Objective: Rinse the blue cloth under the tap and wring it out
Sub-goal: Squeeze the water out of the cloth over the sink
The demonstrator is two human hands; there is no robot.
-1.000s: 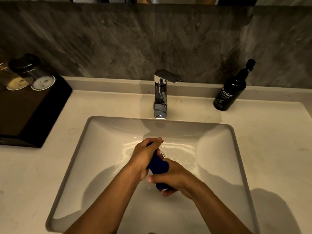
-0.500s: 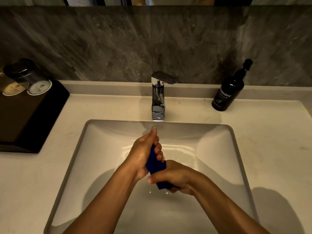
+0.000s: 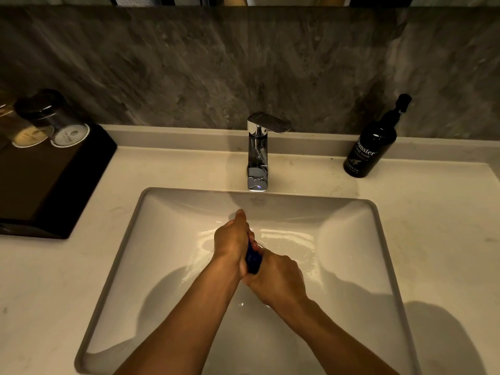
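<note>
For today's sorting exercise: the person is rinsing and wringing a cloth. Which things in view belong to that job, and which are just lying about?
Belong to the job:
blue cloth
left hand
right hand
tap
sink

Just lying about:
hand wash bottle
black tray
two capped glasses

I see open basin on both sides of the hands inside the sink (image 3: 130,234). The tap (image 3: 257,155) stands at the far rim; a bottle (image 3: 370,147) far right and tray (image 3: 54,185) left occupy the counter (image 3: 438,239).

Bathroom: sink (image 3: 119,255), tap (image 3: 257,155), hand-wash bottle (image 3: 370,147).
</note>
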